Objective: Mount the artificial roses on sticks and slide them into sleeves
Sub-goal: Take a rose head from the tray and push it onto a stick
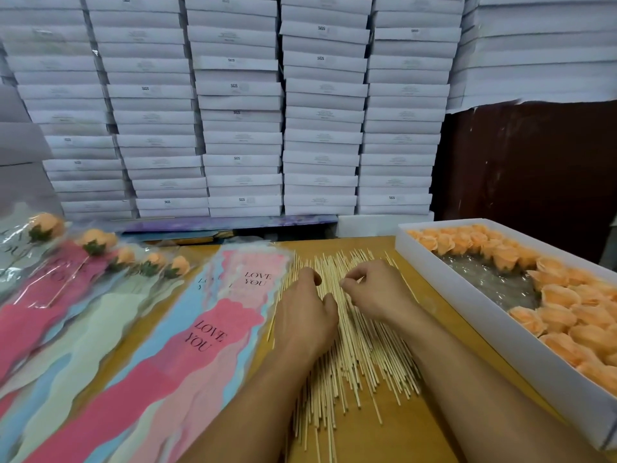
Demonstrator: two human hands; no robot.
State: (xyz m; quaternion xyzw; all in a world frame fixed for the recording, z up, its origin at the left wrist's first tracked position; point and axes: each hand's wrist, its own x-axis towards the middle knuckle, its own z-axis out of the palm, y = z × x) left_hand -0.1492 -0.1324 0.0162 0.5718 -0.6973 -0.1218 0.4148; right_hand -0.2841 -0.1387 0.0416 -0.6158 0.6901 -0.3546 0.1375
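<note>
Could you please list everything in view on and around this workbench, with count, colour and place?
sticks: a loose pile of many, pale wood, table centre
empty sleeves: a fanned stack, pink, blue, cream, left of the sticks
finished sleeved roses: about five, peach, far left
rose tray: one, white, right, holding many peach roses
flat boxes: tall stacks, white, behind the table
table: one, tan
left hand: fingers curled, on the sticks
right hand: fingertips pinching at the sticks

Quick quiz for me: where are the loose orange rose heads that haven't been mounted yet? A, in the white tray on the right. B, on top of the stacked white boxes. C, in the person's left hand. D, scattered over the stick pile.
A: the orange rose heads line the inside of the white tray at the right of the table, while both hands work over the stick pile, which carries no roses.
</note>
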